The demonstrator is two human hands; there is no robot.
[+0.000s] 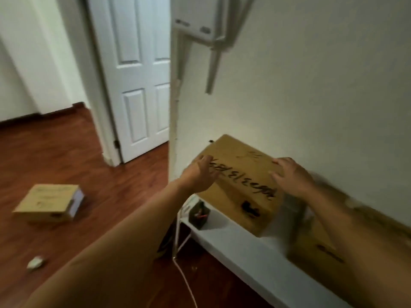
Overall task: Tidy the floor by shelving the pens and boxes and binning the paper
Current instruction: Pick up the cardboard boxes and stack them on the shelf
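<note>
A brown cardboard box (240, 187) with black writing sits tilted over the white shelf (244, 252) by the wall. My left hand (200, 174) presses its left side. My right hand (291, 174) lies on its top right edge, fingers spread, so the box is held between both hands. A second cardboard box (49, 202) lies on the wooden floor at the left. A crumpled piece of paper (34, 262) lies on the floor nearer to me. A black pen holder (199, 215) with a red pen stands at the shelf's left end.
Another brown box (315, 247) stands on the shelf at the right, partly behind my right arm. A white cable (184, 274) runs down from the shelf's left end to the floor. A white panelled door (142, 85) stands behind the wall corner.
</note>
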